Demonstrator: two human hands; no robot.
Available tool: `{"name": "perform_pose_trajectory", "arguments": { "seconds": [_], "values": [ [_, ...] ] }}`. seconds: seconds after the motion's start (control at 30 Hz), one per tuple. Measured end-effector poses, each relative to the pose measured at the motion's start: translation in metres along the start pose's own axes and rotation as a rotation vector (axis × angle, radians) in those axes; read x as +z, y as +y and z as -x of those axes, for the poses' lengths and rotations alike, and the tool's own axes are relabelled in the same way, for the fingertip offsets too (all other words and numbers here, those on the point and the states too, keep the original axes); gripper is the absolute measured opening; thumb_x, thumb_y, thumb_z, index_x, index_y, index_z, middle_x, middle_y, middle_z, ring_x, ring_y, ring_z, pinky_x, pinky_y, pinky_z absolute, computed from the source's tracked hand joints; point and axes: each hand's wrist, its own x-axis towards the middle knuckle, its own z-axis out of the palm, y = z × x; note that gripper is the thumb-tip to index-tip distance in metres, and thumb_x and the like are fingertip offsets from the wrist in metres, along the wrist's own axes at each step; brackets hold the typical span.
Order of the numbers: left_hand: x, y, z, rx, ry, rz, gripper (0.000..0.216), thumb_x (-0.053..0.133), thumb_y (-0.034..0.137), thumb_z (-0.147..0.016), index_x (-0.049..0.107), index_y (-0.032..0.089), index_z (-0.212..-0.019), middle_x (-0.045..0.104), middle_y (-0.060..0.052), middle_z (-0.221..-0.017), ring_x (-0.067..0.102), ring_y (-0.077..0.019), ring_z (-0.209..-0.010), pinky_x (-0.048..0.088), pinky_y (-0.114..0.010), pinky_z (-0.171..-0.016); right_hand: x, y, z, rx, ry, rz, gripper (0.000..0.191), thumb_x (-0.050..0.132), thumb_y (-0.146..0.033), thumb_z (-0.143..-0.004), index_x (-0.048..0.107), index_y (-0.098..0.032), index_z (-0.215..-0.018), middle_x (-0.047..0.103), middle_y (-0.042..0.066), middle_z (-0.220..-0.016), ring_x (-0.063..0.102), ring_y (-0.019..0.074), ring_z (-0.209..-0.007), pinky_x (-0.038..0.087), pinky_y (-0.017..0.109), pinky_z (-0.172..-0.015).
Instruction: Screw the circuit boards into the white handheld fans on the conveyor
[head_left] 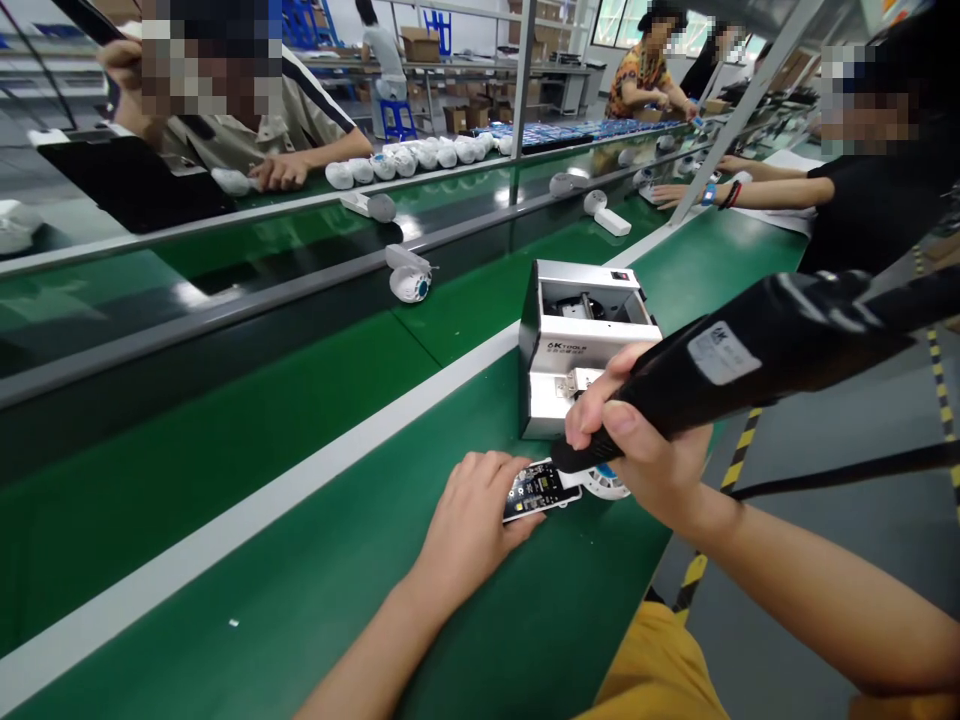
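My left hand (471, 515) rests on the green bench, fingers curled over the left end of a small white device with an exposed circuit board (541, 489), pinning it down. My right hand (637, 440) is wrapped round a black electric screwdriver (750, 365), whose tip comes down at the right end of the device, beside its round white part (606, 483). A thick black cable trails off to the right from the tool.
A grey metal screw-feeder box (581, 340) stands just behind my hands. A conveyor belt (315, 290) carries white devices (409, 275). Other workers sit across the belt and at the right, with several white parts (420, 157) near them. The bench edge (660, 570) drops off at right.
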Motion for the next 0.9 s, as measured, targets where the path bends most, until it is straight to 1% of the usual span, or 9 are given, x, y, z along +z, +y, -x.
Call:
{"name": "perform_pose_trajectory", "arguments": {
  "seconds": [0.07,0.27,0.4,0.47,0.57,0.63,0.73,0.83,0.9],
  "values": [
    [0.000,0.000,0.000,-0.005,-0.012,0.000,0.049,0.077,0.030,-0.080,0.052,0.022,-0.123,0.059,-0.004,-0.113,0.049,-0.0261,-0.101,0.044,-0.043,-0.090,0.001,0.004,0.000,-0.006,-0.022,-0.005,0.024,0.066,-0.019,-0.087,0.052,-0.023,-0.107,0.061,-0.003,-0.068,0.058,0.0154,-0.056,0.051,0.034,-0.057],
    [-0.001,0.000,0.000,-0.014,-0.019,0.009,0.048,0.077,0.031,-0.080,0.054,0.022,-0.122,0.060,-0.004,-0.113,0.050,-0.0263,-0.100,0.044,-0.043,-0.090,0.004,0.016,-0.001,0.012,-0.017,0.024,0.024,0.069,-0.020,-0.084,0.053,-0.023,-0.103,0.060,-0.003,-0.064,0.057,0.0148,-0.050,0.050,0.031,-0.050],
    [-0.001,-0.001,-0.001,-0.007,-0.010,0.002,0.048,0.077,0.032,-0.080,0.054,0.022,-0.121,0.060,-0.004,-0.112,0.051,-0.0260,-0.100,0.044,-0.042,-0.089,0.001,0.006,-0.003,0.041,-0.050,0.039,0.028,0.069,-0.020,-0.084,0.052,-0.024,-0.107,0.062,-0.004,-0.066,0.057,0.0149,-0.052,0.051,0.032,-0.053],
    [-0.001,-0.002,-0.002,-0.003,-0.008,0.000,0.048,0.076,0.030,-0.080,0.054,0.023,-0.122,0.060,-0.004,-0.112,0.051,-0.0256,-0.100,0.045,-0.042,-0.088,-0.002,-0.010,-0.008,0.024,-0.006,0.064,0.026,0.067,-0.022,-0.086,0.052,-0.023,-0.107,0.062,-0.004,-0.065,0.058,0.0159,-0.052,0.051,0.034,-0.054],
    [-0.001,-0.002,-0.002,-0.008,-0.008,0.002,0.048,0.076,0.028,-0.080,0.054,0.023,-0.123,0.060,-0.003,-0.112,0.051,-0.0252,-0.100,0.045,-0.042,-0.089,-0.007,-0.037,-0.020,-0.089,0.182,0.117,0.023,0.068,-0.024,-0.082,0.054,-0.023,-0.099,0.060,-0.004,-0.060,0.054,0.0172,-0.048,0.048,0.036,-0.051],
    [-0.001,-0.003,-0.002,-0.013,-0.014,0.002,0.048,0.076,0.028,-0.080,0.054,0.023,-0.122,0.060,-0.004,-0.113,0.051,-0.0254,-0.101,0.045,-0.042,-0.089,-0.011,-0.046,-0.029,-0.173,0.272,0.148,0.024,0.071,-0.024,-0.077,0.055,-0.023,-0.094,0.059,-0.004,-0.057,0.052,0.0176,-0.044,0.045,0.036,-0.048],
    [-0.001,-0.003,-0.001,-0.012,-0.018,-0.005,0.047,0.076,0.027,-0.081,0.054,0.023,-0.123,0.059,-0.004,-0.114,0.051,-0.0257,-0.102,0.045,-0.042,-0.088,-0.016,-0.041,-0.038,-0.230,0.264,0.185,0.024,0.072,-0.026,-0.077,0.055,-0.024,-0.095,0.059,-0.004,-0.057,0.053,0.0182,-0.043,0.046,0.037,-0.047],
    [-0.001,-0.003,-0.001,-0.003,-0.008,-0.016,0.046,0.075,0.027,-0.081,0.054,0.023,-0.122,0.060,-0.005,-0.113,0.051,-0.0259,-0.101,0.045,-0.042,-0.088,-0.018,-0.030,-0.039,-0.206,0.230,0.199,0.022,0.070,-0.027,-0.080,0.055,-0.023,-0.096,0.059,-0.004,-0.059,0.055,0.0180,-0.046,0.049,0.036,-0.049],
    [0.000,-0.004,-0.002,0.005,0.000,-0.017,0.046,0.075,0.027,-0.081,0.055,0.023,-0.121,0.060,-0.005,-0.113,0.052,-0.0259,-0.100,0.045,-0.042,-0.088,-0.017,-0.029,-0.033,-0.168,0.203,0.178,0.022,0.070,-0.026,-0.081,0.054,-0.022,-0.096,0.059,-0.004,-0.060,0.056,0.0176,-0.048,0.050,0.036,-0.050]
  ]
}}
